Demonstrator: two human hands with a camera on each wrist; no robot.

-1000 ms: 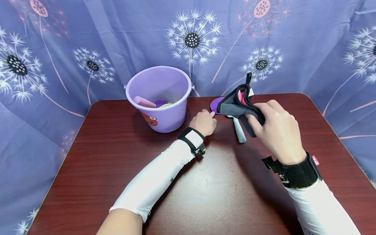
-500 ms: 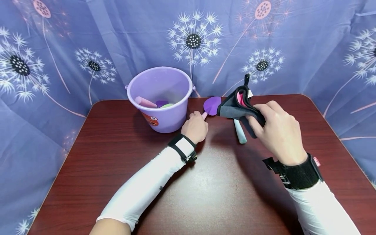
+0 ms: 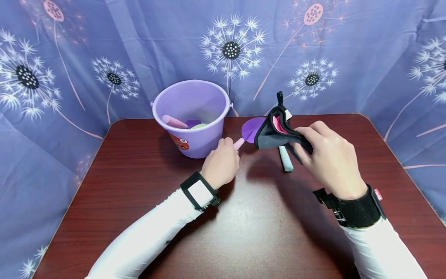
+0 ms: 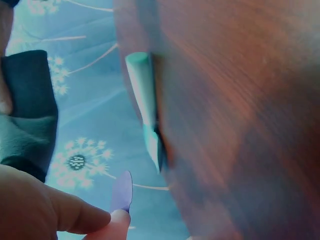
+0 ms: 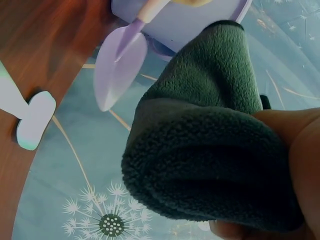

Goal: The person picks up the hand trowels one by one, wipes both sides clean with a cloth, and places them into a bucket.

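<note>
Head view. Shovel (image 3: 252, 130): purple blade, pink handle (image 3: 239, 144); beside the bucket (image 3: 203, 147). Probably light, stiff, slightly slippery; best taken by the handle. Left hand (image 3: 221, 162): fingers curled round that handle. Cloth (image 3: 273, 139): dark, pink inside, raised above the table (image 3: 244, 232). Judged soft, light, not fragile; best taken at a folded edge. Right hand (image 3: 329, 159): narrow pinch on the cloth's folds. Second tool (image 3: 285, 159): pale handle, on the table, untouched.
</note>
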